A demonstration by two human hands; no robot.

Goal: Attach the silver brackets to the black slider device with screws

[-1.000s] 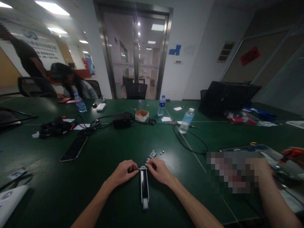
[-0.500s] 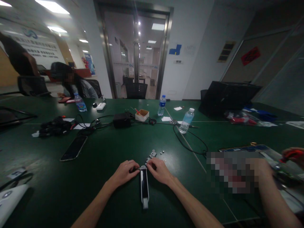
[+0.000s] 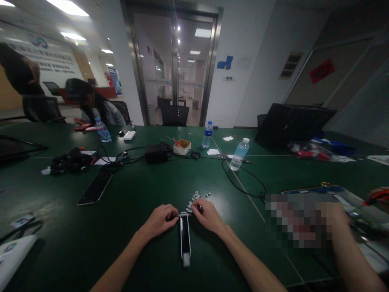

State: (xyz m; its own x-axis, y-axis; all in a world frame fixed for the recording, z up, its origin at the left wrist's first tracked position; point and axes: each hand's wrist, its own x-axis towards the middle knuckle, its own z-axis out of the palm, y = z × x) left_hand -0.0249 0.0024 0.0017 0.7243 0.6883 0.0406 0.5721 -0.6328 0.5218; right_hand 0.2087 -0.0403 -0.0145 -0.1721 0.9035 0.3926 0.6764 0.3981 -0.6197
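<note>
A slim black-and-white device lies lengthwise on the green table, its top end between my hands. My left hand curls around a small dark piece at that top end. My right hand presses its fingertips on a jointed metal bracket just above the device. A few tiny metal nuts lie beyond my right fingers. My fingers hide part of the bracket and the device's top end.
To the right, a co-worker's arm reaches over a circuit board. A smartphone lies to my left. Farther off are a black power adapter, a small cardboard box, water bottles and tangled cables.
My right hand has shifted slightly up and right onto the bracket. My left hand stays nearly still at the device's top. The whole view has tilted slightly.
</note>
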